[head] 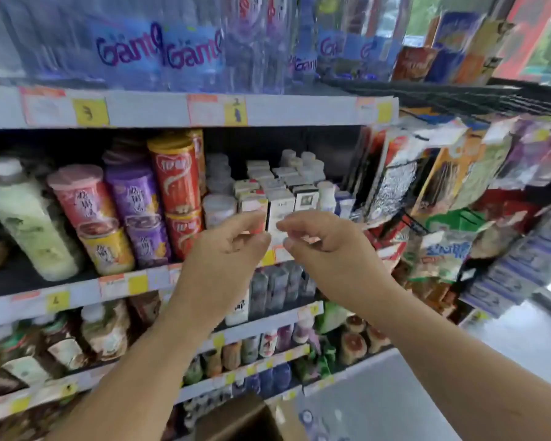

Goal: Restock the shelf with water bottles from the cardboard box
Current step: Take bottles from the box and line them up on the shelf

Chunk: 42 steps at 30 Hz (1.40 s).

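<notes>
Water bottles (191, 52) stand on the top shelf (147, 111); the cardboard box (236, 421) sits low, beneath the arms. Left hand (226, 249) and right hand (325, 245) are loosely curled, empty: likely between bottles, with a reach down to the box next.

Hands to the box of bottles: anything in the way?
Nothing visible. The left hand and right hand hang empty before the middle shelf; the cardboard box sits low at the frame's bottom, beneath the forearms, with no item between. Its contents are too blurred to make out.
</notes>
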Tool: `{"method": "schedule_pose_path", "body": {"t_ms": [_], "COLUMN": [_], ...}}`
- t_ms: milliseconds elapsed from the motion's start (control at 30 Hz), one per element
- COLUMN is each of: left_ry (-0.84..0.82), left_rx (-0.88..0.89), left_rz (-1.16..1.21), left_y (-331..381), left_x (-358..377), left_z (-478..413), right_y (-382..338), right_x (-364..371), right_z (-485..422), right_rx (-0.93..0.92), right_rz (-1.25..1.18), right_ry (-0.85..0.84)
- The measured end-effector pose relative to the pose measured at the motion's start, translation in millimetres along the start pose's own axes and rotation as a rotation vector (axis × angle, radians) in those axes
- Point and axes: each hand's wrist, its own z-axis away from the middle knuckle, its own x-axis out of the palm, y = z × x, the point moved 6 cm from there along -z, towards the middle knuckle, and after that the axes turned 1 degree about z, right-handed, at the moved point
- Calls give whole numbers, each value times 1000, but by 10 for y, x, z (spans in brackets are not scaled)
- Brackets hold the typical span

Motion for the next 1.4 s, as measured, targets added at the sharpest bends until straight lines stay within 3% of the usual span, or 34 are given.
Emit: {"method": "schedule_pose_path", "body": {"t_ms": [433, 600, 833, 1100, 1400], "left_ry": [59, 80, 181, 232, 256], "left_rx": [-560, -721, -922, -957, -943], "left_rz": [-144, -227, -294, -256, -212], "left_y": [-2554, -3699, -5467, -6758, -7240], "left_x": [70, 194, 431, 821, 848], "left_z": [1643, 2185, 2997, 3314, 3352], "right_y": [2070, 3186, 4618, 5615, 6027], "right_x": [2282, 3435, 5079, 6450, 7092], "right_z": [1618, 2303, 3256, 3403, 3297], "right_rx": [271, 390, 408, 322, 223], "right_rz": [75, 162, 304, 407, 486], "right_ry": [-396, -662, -993, -898, -900]}}
